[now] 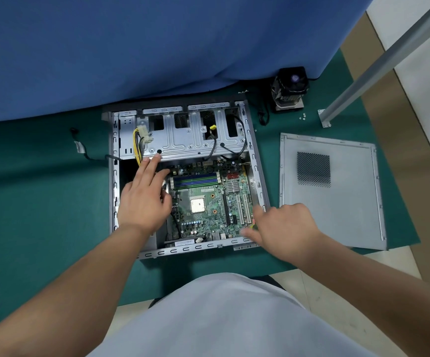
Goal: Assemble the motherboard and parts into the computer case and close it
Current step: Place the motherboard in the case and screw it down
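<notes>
Inside the case (113, 176), your left hand (144, 199) rests spread-fingered on the board (208, 202); right hand (283, 228) fingers curl at its edge, grip unclear.

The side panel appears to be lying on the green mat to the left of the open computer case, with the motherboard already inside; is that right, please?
Not quite: the head view shows the side panel on the green mat to the right of the open computer case, not the left. The motherboard is indeed inside.
</notes>
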